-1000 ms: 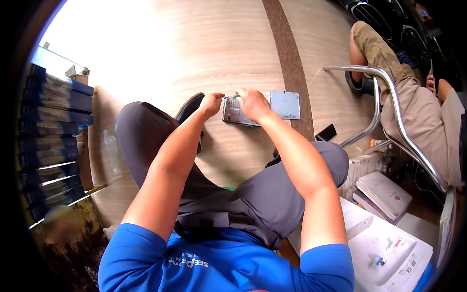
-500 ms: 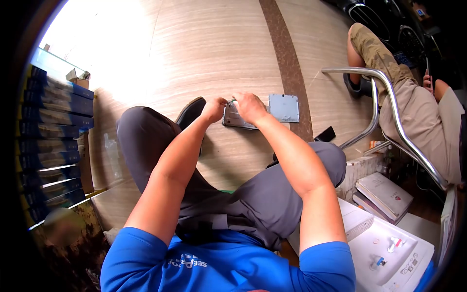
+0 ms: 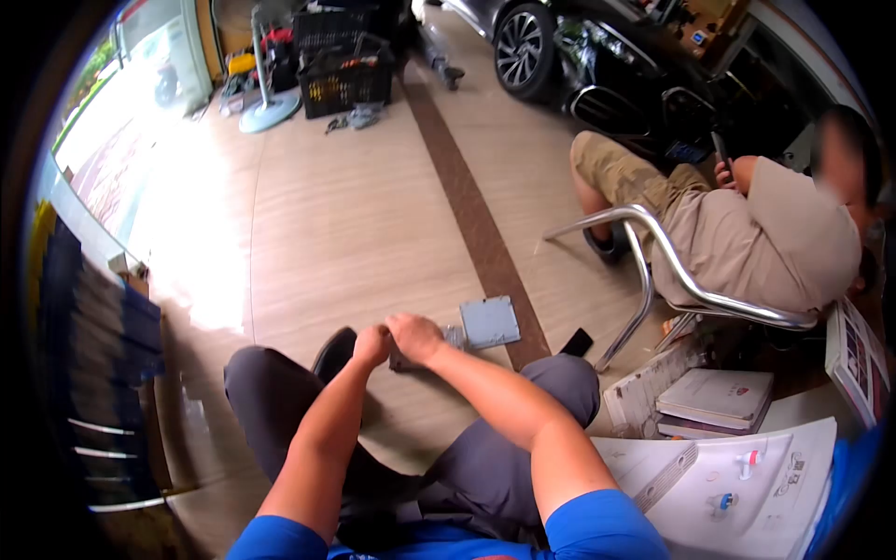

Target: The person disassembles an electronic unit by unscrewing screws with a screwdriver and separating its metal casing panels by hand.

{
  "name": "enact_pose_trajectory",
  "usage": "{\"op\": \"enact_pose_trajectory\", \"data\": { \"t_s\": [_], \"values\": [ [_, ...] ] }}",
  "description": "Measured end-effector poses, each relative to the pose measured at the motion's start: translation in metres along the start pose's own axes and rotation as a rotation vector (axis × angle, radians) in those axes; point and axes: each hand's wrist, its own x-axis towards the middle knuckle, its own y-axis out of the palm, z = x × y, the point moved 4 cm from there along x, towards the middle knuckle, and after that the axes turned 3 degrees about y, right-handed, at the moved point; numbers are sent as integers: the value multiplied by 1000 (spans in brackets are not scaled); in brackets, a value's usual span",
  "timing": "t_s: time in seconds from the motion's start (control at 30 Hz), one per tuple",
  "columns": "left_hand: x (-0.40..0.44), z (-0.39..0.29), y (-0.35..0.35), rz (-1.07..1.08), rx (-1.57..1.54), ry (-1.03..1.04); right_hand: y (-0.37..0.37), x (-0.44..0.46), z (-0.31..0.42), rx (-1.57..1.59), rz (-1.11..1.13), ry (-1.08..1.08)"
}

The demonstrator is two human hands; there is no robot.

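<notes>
Left hand (image 3: 372, 345) and right hand (image 3: 414, 337) drew together; grips curled, contents hidden. Plate (image 3: 490, 322) lies off metal unit (image 3: 455, 337); can't tell what's left.

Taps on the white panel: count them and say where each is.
2. The red-marked tap is nearer the stacked books; the blue-marked tap is below it in the picture, slightly left.

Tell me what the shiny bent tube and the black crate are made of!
The tube looks like polished metal, maybe chromed steel, because bright streaks run along it. The crate is probably dull, hard plastic: its sides have rows of little holes.
</notes>
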Motion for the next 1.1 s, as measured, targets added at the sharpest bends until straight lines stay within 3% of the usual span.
{"op": "enact_pose_trajectory", "data": {
  "t_s": [0.37,0.87,1.1],
  "values": [
    [0,6,1,-81,-78,3,-7,-2,16,37,38,-12],
    [15,18,18,3,107,37,0,10,17,-64,140,-37],
    [1,-13,-5,58,140,-22,-13,6,15,-49,145,-7]
  ]
}}
